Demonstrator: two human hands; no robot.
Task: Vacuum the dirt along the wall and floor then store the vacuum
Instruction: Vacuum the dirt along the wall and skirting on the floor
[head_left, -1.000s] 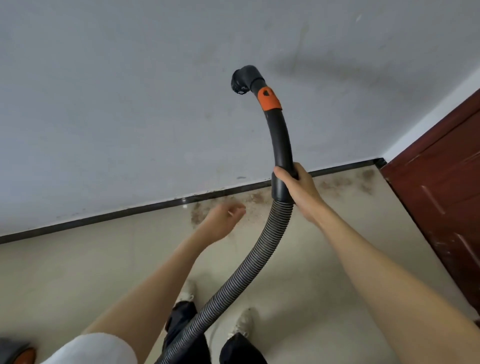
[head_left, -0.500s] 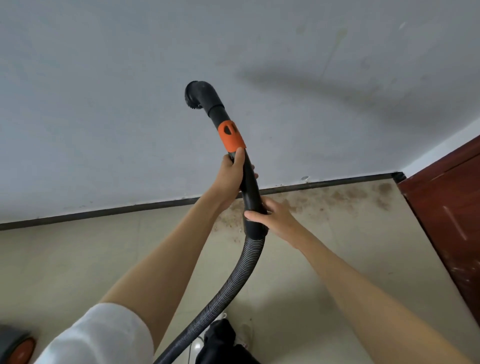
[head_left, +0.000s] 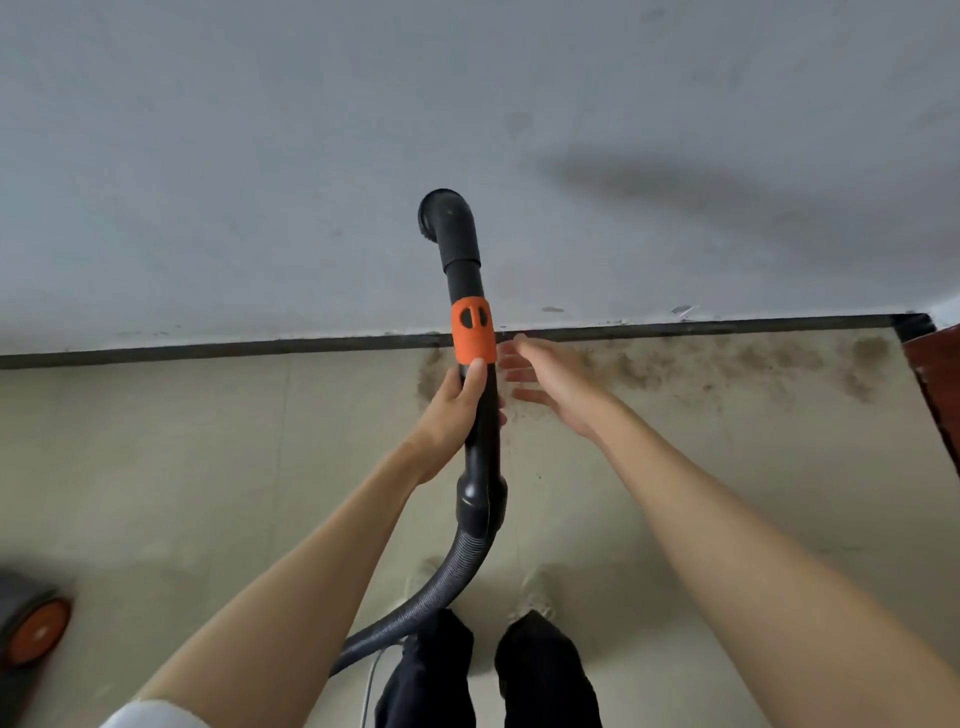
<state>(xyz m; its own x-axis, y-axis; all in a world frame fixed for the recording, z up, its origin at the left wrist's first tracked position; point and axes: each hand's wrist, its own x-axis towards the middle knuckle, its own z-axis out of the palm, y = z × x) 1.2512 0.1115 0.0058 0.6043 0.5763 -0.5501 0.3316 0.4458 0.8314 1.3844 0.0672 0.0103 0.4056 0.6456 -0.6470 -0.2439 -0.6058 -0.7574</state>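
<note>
- One vacuum hose handle (head_left: 480, 415), a black curved tube, stands upright in the middle of the frame, in front of the wall and above the floor.
- One orange collar (head_left: 472, 332) rings the tube about halfway up; it shows two dark oval slots.
- One black elbow nozzle (head_left: 449, 223) tops the tube, its round mouth turned toward the upper left.
- One ribbed grey hose (head_left: 441, 587) runs from the base of the handle down and to the lower left, passing by the person's legs.
- The left hand (head_left: 454, 410) grips the tube just under the orange collar, fingers wrapped round it and the thumb lying up along the tube with its tip touching the collar's lower edge.
- The right hand (head_left: 545, 379) is just beside the tube on the right, not holding it; its fingers are spread apart and nearly straight, somewhat blurred.
- One patch of brown dirt (head_left: 727, 369) spreads across the floor (head_left: 156, 467) along the foot of the wall, from behind the tube out to the right corner.
- One dark baseboard strip (head_left: 208, 351) crosses the frame where the pale wall (head_left: 260, 156) meets the beige floor.
- One vacuum body (head_left: 31, 629), grey with one orange wheel showing, sits blurred at the lower left edge.
- One reddish wooden door (head_left: 935, 395) shows at the right edge.
- Two dark trouser legs (head_left: 488, 675) and two pale shoes (head_left: 535, 592) appear at the bottom centre.
- One white sleeve (head_left: 150, 717) edge shows at the bottom left.
</note>
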